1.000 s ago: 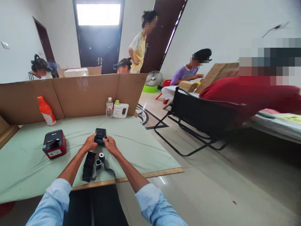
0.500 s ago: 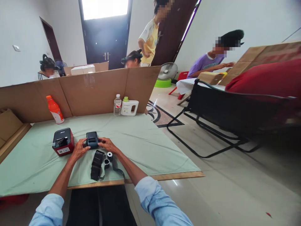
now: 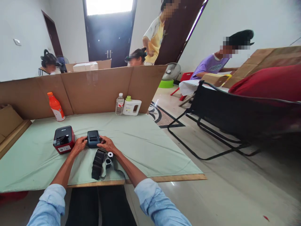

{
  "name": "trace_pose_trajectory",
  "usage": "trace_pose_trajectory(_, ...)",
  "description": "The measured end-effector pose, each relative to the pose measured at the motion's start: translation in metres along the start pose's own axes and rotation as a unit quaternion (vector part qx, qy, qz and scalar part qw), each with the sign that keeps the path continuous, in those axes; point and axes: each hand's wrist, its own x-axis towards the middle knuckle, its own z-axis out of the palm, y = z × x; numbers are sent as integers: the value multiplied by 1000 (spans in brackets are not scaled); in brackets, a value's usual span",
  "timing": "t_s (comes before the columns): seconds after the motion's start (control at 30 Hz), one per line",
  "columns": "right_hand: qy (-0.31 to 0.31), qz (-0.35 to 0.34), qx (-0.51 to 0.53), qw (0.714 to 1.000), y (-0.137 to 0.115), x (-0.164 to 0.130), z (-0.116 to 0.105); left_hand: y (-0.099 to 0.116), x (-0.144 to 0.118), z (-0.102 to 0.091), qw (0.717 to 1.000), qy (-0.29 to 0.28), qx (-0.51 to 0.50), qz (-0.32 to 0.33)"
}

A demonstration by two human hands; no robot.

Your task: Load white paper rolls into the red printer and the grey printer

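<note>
A small dark blue-black portable printer [image 3: 93, 139] sits on the green cloth between my hands. My left hand [image 3: 80, 145] is closed against its left side, and my right hand [image 3: 107, 145] grips its right side, fingers partly hidden. Just in front of it lies a folded black strap-like piece [image 3: 98, 164]. Beside that are a small white paper roll [image 3: 110, 154] and a second little roll [image 3: 108, 162], with a dark strip trailing toward the table edge. To the left of my left hand stands a red and black box [image 3: 63, 139] with a white label.
An orange bottle [image 3: 55, 106], a clear water bottle [image 3: 119, 105] and a white jug [image 3: 132, 107] stand before a cardboard partition [image 3: 98, 91]. A black folding chair [image 3: 221, 116] is at the right. Several people are beyond the partition and at another table.
My left hand has shifted slightly up along the printer's side, its fingers less visible in front. The printer stays between both hands. The view has shifted a little.
</note>
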Motion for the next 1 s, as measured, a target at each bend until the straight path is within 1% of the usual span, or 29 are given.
trace_pose_trajectory(0.27,-1,-14,-5,1000,4,-2,0,0,22,9,994,5,-33,-105)
trace_pose_trajectory(0.47,-2,-18,-8,1000,3,-4,-1,5,31,9,984,-13,-58,-167)
trace_pose_trajectory(0.7,-3,-8,-13,1000,-3,-4,-3,11,31,4,975,-33,-70,-209)
trace_pose_trajectory(1.0,1,-4,-13,1000,-3,-4,-2,18,30,4,969,-32,-64,-235)
